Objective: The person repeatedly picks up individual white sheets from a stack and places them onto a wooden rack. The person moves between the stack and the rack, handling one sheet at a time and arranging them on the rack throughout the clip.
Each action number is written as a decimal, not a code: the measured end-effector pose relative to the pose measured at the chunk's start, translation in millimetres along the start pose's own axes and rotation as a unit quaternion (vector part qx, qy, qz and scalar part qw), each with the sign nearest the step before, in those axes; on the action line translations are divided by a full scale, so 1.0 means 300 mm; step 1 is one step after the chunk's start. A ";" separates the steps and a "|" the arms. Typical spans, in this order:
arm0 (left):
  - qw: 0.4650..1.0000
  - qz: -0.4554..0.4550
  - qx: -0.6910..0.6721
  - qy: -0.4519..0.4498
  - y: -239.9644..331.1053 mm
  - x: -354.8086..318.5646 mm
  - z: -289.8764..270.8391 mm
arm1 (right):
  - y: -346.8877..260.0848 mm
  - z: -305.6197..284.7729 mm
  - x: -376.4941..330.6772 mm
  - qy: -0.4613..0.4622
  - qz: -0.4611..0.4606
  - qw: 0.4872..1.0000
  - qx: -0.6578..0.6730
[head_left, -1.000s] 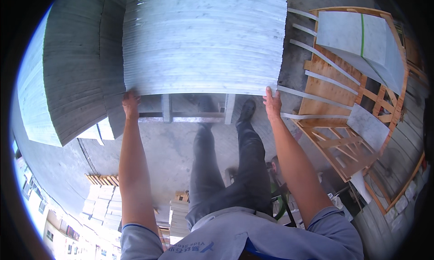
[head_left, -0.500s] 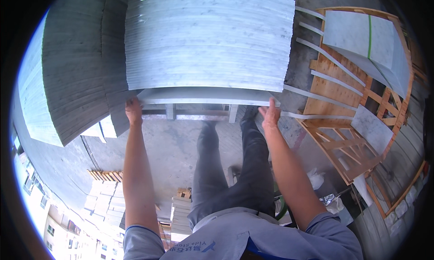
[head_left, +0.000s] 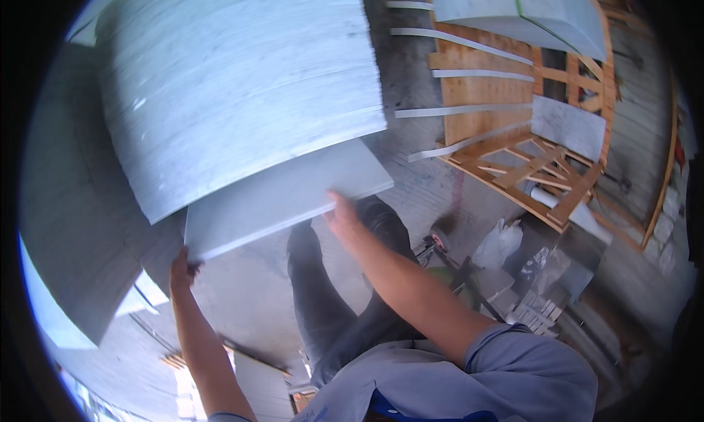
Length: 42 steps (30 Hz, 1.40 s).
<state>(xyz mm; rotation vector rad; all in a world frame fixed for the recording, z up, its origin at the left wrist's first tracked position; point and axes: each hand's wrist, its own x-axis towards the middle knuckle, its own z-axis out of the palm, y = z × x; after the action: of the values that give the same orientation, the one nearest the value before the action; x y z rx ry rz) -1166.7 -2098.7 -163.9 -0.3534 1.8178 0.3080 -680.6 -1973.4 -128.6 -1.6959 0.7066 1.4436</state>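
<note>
A pale grey stone slab [head_left: 282, 198] juts out toward me from beneath the near edge of a large stack of white-grey stone slabs [head_left: 249, 77]. My left hand [head_left: 182, 268] is closed at the slab's near left corner, its fingers curled around the edge. Right of the middle of the slab's front edge, my right hand [head_left: 342, 215] grips with the thumb on top; its other fingers are partly hidden. The slab's far side disappears behind the stack.
A dark slab stack [head_left: 81, 173] stands close on the left. At the right is a wooden crate [head_left: 484, 92] with white strips and a strapped stone block [head_left: 484, 4]. A plastic bag [head_left: 499, 244] and wheeled gear [head_left: 440, 240] lie near my legs.
The slab shows much more of its top face now. My right hand has moved inward from its right end to the front edge. The view has turned to the right.
</note>
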 end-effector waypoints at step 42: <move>0.984 0.099 0.145 -0.039 -0.417 -1.819 1.307 | -1.432 -0.937 -0.337 -0.001 -0.181 0.981 -0.068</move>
<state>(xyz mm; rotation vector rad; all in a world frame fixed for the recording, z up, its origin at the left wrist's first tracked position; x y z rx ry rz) -631.7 -2018.1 253.9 0.0426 1.7916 0.1880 -197.6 -1985.6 72.3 -1.8157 0.2805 1.2563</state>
